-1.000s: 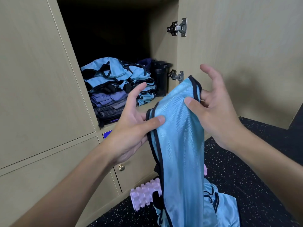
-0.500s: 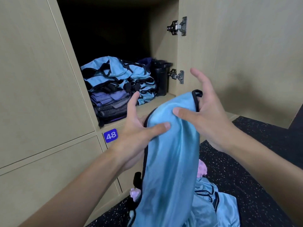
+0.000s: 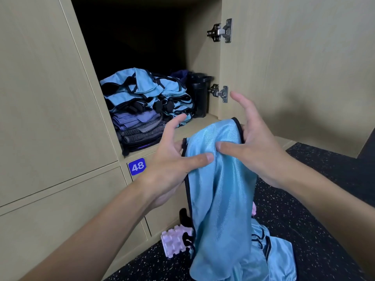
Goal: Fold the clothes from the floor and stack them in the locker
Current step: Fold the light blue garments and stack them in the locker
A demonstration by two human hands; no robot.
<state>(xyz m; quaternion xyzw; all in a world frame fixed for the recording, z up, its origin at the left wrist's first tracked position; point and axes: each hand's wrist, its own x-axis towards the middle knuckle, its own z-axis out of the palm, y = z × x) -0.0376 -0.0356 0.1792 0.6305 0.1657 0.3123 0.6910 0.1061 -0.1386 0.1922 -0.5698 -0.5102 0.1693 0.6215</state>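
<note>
The sports bib [image 3: 221, 189] is shiny light blue with black trim. The locker [image 3: 50, 98] is beige woodgrain, its number plate [image 3: 137, 166] blue with white digits. The floor [image 3: 328, 159] is black, speckled white; the foam roller [image 3: 174, 242] is lilac.

Pale wood-grain locker bank [image 3: 50, 98], evenly lit. One compartment [image 3: 142, 37] stood open and dark inside, its door [image 3: 294, 67] swung to the right on two metal hinges [image 3: 222, 31]. A blue plate [image 3: 137, 166] numbered 48 sat below the opening. The floor [image 3: 324, 179] was black with pale flecks.
</note>
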